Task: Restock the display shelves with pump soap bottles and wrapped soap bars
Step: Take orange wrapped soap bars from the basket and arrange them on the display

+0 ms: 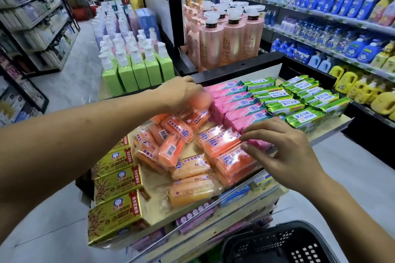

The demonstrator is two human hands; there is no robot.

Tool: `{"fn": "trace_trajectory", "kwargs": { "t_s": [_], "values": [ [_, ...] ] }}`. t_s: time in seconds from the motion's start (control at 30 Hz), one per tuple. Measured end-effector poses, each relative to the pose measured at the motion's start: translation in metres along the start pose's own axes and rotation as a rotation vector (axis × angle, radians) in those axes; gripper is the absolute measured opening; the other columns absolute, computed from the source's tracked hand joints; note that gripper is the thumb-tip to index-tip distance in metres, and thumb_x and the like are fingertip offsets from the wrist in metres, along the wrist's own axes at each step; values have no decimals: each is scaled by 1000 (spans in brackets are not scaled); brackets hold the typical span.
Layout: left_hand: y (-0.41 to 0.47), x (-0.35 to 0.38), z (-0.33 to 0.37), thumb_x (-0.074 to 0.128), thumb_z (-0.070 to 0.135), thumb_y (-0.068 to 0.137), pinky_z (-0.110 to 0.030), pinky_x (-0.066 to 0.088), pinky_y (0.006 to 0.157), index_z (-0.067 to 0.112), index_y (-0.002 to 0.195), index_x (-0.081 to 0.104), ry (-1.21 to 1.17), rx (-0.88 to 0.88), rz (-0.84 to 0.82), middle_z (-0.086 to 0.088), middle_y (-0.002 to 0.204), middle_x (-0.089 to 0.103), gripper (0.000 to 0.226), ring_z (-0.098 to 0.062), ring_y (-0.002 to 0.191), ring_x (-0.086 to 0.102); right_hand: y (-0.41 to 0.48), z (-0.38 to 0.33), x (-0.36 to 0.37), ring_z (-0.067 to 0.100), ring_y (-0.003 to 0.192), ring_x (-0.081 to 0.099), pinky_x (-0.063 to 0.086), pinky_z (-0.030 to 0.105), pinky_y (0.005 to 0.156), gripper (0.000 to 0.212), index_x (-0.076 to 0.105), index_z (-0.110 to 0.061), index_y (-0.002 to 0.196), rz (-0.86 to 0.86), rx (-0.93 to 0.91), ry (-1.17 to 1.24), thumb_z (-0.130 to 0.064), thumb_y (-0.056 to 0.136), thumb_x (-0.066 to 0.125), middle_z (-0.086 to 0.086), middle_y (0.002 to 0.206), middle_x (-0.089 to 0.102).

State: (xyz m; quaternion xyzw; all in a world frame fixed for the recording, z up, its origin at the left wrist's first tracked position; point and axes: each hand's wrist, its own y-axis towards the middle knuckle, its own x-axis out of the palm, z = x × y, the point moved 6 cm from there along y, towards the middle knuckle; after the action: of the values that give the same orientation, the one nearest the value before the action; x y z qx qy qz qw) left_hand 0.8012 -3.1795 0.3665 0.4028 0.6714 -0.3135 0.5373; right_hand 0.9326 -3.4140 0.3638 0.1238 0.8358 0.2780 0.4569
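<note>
Orange wrapped soap bars (171,151) lie jumbled in the middle of the display shelf (241,186). Pink wrapped bars (239,104) stand in rows behind them, green ones (299,100) to the right, gold boxed ones (115,181) to the left. My left hand (183,94) reaches over the far end of the orange pile and grips a blurred orange bar (201,100). My right hand (284,147) hovers at the near right, its fingertips touching an orange bar (224,145) and the nearest pink bar (258,143). Green pump soap bottles (136,70) and pink ones (230,40) stand behind.
A black plastic basket (277,243) sits at the bottom right, below the shelf edge. Wall shelves (342,19) with blue and yellow bottles run along the right. An aisle floor (70,79) and more shelving lie to the left. A black divider panel (168,10) separates the bottle rows.
</note>
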Motion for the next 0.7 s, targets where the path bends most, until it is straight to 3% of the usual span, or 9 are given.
{"fn": "trace_trajectory", "kwargs": {
  "t_s": [0.2, 0.33, 0.5, 0.6, 0.7],
  "values": [
    [-26, -13, 32, 70, 61, 77, -35, 47, 73, 17, 110, 56, -373, -180, 89, 0, 98, 63, 57, -22, 88, 58, 15, 1, 17, 17, 93, 63, 51, 36, 80, 15, 78, -18, 96, -1, 48, -7, -29, 87, 74, -5, 95, 70],
    [-37, -17, 59, 72, 59, 73, -18, 27, 50, 20, 85, 61, -456, -259, 225, 15, 69, 48, 42, -14, 68, 50, 29, 7, 33, 20, 93, 62, 51, 40, 81, 19, 77, -20, 102, -88, 67, -91, -30, 86, 74, -6, 98, 70],
    [-40, 4, 61, 71, 74, 64, -32, 25, 45, 15, 53, 44, -543, -439, 103, 3, 46, 42, 65, -16, 45, 39, 30, 11, 46, 18, 91, 56, 48, 36, 77, 24, 75, -26, 108, -190, 59, -180, -38, 87, 71, -10, 98, 67],
    [-43, 10, 60, 71, 74, 64, -33, 30, 45, 16, 53, 43, -597, -490, 67, 1, 48, 45, 65, -16, 48, 42, 30, 10, 48, 17, 92, 53, 47, 34, 76, 25, 74, -30, 109, -202, 62, -214, -39, 87, 71, -12, 99, 67],
    [-46, 16, 61, 75, 65, 68, -40, 55, 68, 10, 80, 70, -680, -514, 18, -8, 79, 71, 56, -22, 74, 65, 29, 9, 49, 17, 97, 52, 46, 33, 80, 23, 75, -30, 108, -227, 70, -219, -39, 88, 69, -11, 104, 68]
  ]
}}
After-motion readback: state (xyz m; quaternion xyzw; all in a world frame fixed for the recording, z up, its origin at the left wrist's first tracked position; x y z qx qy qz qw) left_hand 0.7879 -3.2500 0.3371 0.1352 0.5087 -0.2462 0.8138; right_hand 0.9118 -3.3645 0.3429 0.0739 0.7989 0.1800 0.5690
